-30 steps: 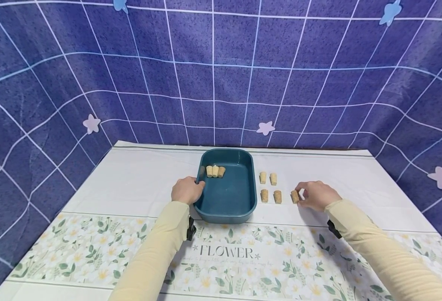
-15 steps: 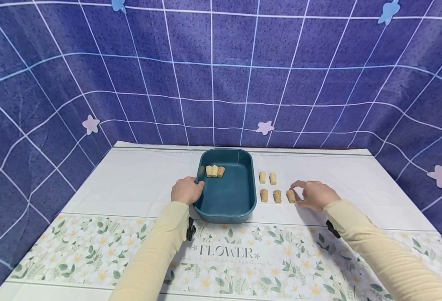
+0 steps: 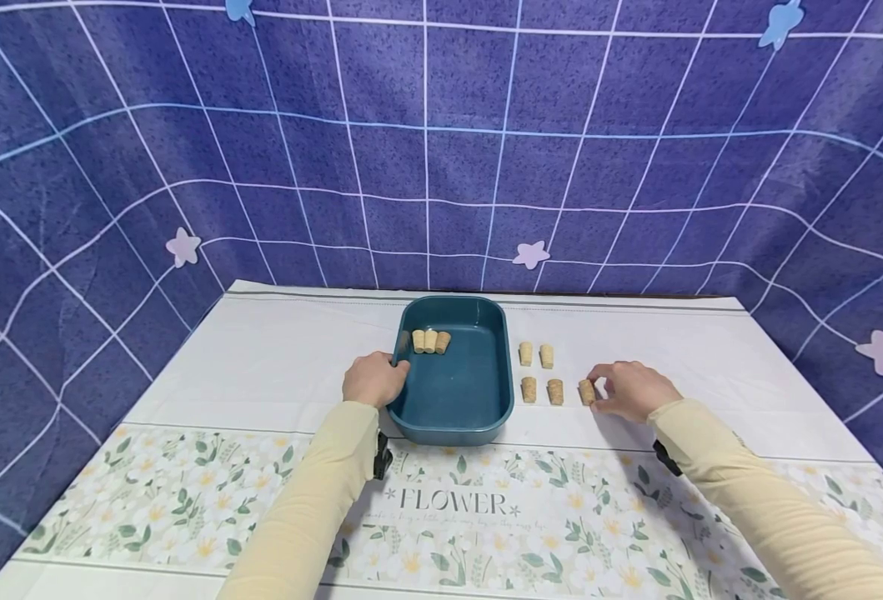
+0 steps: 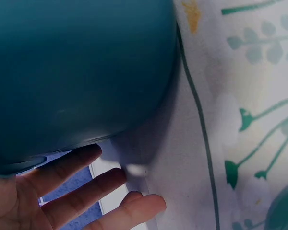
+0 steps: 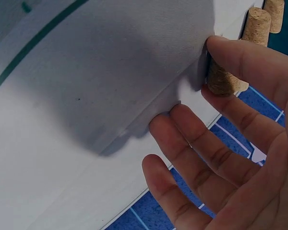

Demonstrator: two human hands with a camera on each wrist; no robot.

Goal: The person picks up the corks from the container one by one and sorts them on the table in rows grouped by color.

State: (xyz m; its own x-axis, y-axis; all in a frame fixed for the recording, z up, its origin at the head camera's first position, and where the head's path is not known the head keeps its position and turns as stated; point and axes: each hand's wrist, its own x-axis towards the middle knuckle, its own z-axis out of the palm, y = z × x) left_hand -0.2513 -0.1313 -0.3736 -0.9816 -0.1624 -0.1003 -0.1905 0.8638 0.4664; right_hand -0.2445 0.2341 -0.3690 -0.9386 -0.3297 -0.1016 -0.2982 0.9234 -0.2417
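A deep teal tray (image 3: 452, 392) with rounded corners stands on the table, with three corks (image 3: 430, 342) side by side in its far left part. My left hand (image 3: 375, 379) grips its left rim, thumb over the edge; in the left wrist view the other fingers (image 4: 81, 196) spread outside the wall. To the right of the tray, my right hand (image 3: 636, 390) pinches a brown cork (image 3: 587, 392) between thumb and index finger, low at the tabletop. Its remaining fingers (image 5: 206, 153) extend apart in the right wrist view.
Two pale corks (image 3: 535, 355) stand right of the tray, with two browner corks (image 3: 542, 391) nearer me, in line with the pinched one. A floral band (image 3: 456, 517) crosses the white tablecloth in front. Blue gridded cloth (image 3: 456, 167) hangs behind and at both sides.
The pinched cork shifted slightly left toward its row by half a second ago, then slightly back right. My left hand and the tray hold their place.
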